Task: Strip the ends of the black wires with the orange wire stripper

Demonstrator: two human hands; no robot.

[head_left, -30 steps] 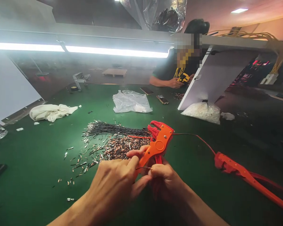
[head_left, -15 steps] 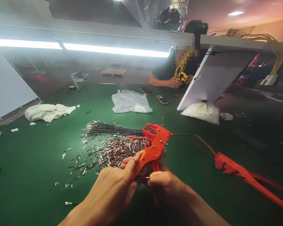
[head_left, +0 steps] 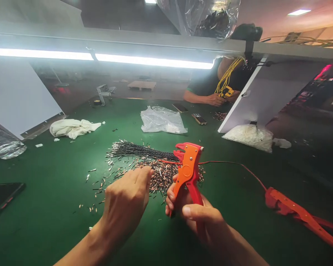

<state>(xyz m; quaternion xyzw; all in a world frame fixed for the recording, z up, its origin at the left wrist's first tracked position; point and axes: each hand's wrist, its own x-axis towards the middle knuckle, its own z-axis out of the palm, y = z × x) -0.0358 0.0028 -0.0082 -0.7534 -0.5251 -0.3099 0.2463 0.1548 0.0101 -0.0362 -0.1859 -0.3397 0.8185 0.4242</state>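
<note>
My right hand is wrapped around the handles of an orange and red wire stripper, held upright with its red jaws at the top left. To its left, my left hand hovers over the edge of a pile of cut wire ends. Its back faces me and its fingers are curled in; whatever they pinch is hidden. Behind the hands lies a bundle of black wires with metal terminals at the left ends. A thin red wire runs past the stripper to the right.
A second orange wire stripper is at the right. Farther back are a clear plastic bag, a white cloth, a phone and a tied bag of white bits. Across the table, another person's hands hold a yellow tool.
My left hand has moved away from the stripper to the left, and the wire end seen between my hands is out of sight. The stripper stands more upright. The view has shifted left.
</note>
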